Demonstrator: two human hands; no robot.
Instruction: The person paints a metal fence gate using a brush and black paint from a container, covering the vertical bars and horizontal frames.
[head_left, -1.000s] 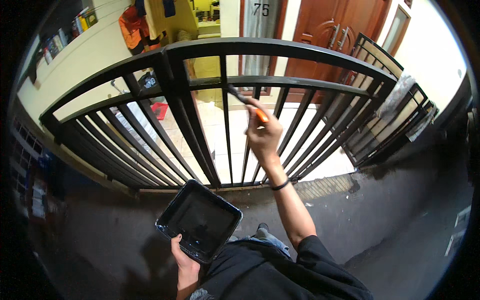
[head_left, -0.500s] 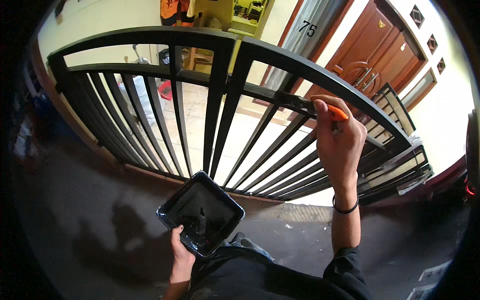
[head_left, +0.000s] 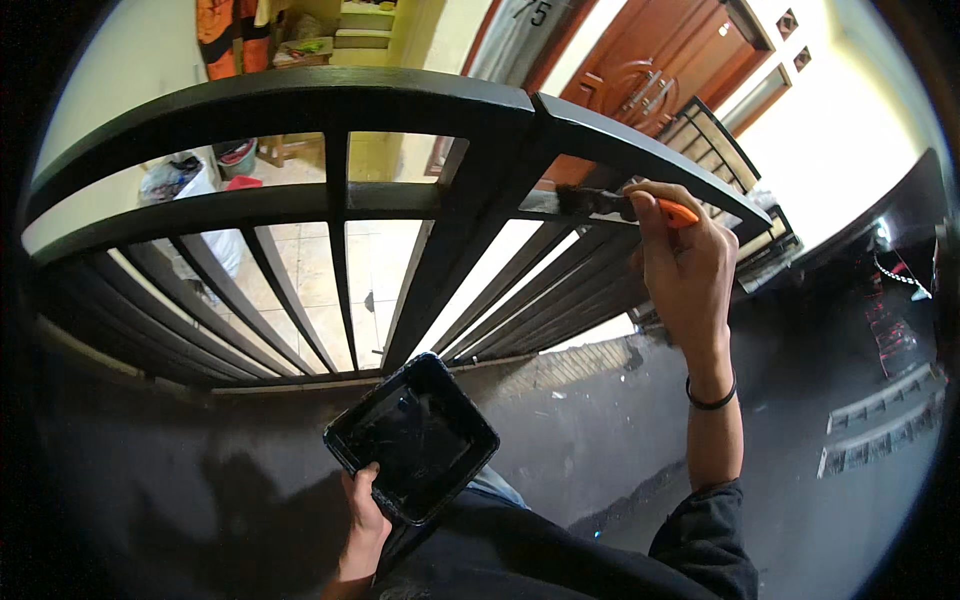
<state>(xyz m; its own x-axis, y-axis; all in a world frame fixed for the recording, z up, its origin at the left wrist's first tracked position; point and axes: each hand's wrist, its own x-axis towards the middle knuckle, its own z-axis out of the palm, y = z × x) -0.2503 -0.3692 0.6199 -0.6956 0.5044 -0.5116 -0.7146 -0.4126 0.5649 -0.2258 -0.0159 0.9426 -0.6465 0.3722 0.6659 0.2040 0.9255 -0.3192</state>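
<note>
My right hand [head_left: 688, 262] is closed round the orange handle of a paintbrush [head_left: 668, 212]. The dark bristles touch the upper crossbar of a black metal gate [head_left: 490, 180], just right of where its two leaves meet. Along the crossbar beside the bristles runs a greyer, shinier stretch. Low in front of me, my left hand [head_left: 364, 505] grips the near-left edge of a square black paint tray [head_left: 478, 432], thumb over the rim. Dark paint appears to coat the inside of the tray. Most of my left fingers are hidden beneath it.
Beyond the gate are a tiled floor [head_left: 300, 250], a white sack [head_left: 222, 250], and a wooden door [head_left: 630, 60]. Another barred panel [head_left: 712, 140] stands behind at the right. A dark floor [head_left: 250, 440] lies on my side, with a ladder-like grey object [head_left: 885, 420] far right.
My view has turned, so the gate and doorway sit further left. The brush stays on the crossbar, now closer to the gate's middle seam. Both hands keep their hold.
</note>
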